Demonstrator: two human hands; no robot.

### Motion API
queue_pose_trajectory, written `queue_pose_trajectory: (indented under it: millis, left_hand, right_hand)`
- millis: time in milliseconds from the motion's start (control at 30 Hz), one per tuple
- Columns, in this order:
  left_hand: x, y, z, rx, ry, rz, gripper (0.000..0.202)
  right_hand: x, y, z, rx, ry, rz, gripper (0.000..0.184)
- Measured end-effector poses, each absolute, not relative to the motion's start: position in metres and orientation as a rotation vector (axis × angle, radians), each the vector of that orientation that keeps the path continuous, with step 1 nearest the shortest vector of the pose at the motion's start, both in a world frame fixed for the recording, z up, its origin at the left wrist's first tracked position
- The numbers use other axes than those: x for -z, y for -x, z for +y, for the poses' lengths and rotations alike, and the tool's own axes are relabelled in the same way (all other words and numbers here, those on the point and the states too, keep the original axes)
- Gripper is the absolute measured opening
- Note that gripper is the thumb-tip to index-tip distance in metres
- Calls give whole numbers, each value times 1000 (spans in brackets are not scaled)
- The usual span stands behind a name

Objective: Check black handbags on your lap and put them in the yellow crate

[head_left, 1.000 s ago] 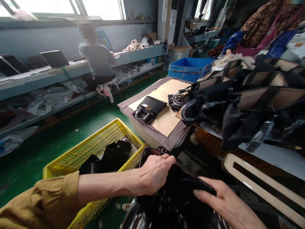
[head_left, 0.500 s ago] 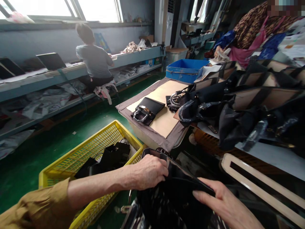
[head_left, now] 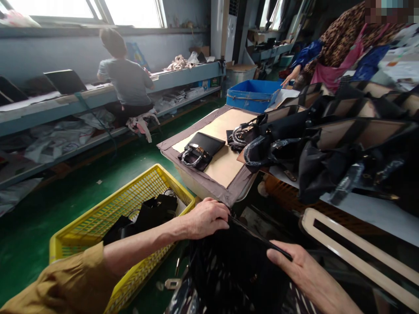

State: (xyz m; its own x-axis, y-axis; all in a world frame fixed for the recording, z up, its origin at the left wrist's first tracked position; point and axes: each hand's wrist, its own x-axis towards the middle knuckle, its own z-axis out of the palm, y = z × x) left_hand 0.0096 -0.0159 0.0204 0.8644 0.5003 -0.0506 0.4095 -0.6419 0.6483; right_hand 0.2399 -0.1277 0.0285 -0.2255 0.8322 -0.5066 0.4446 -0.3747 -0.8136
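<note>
the left hand (head_left: 209,219), knuckles up, reaching in from eight o'clock, curls tight on the edge of the black bag (head_left: 235,264) toward half past five; the right hand (head_left: 296,264), from half past four, pinches that edge, thumb against fingers.

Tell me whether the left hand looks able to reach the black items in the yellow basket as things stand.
Probably yes, but only after letting go: the left hand grips the edge of the black bag. The yellow basket is close by, and the black items show through its open top.
</note>
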Motion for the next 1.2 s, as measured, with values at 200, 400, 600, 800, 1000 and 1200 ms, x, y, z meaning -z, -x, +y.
queue_pose_trajectory:
  millis: [200, 400, 600, 800, 1000, 1200]
  left_hand:
    - [-12, -17, -16, -213, -2212, 826, 10]
    - [-13, -24, -18, -203, -2150, 903, 11]
    - [-17, -26, -15, -182, -2076, 942, 14]
    - [-19, -27, -13, -137, -2058, 981, 15]
    - [-17, -28, -12, -148, -2027, 915, 15]
    - [-16, -27, -11, -106, -1995, 899, 15]
  right_hand:
    - [-27, -239, -128, -1485, 1819, -1583, 36]
    - [-28, -236, -129, -1402, 1908, -1549, 32]
    - [-31, -237, -131, -1506, 1807, -1490, 35]
    - [-28, -245, -134, -1705, 1544, -1346, 39]
    - [-35, -247, -136, -1655, 1549, -1330, 38]
    - [-31, -251, -135, -1708, 1579, -1309, 39]
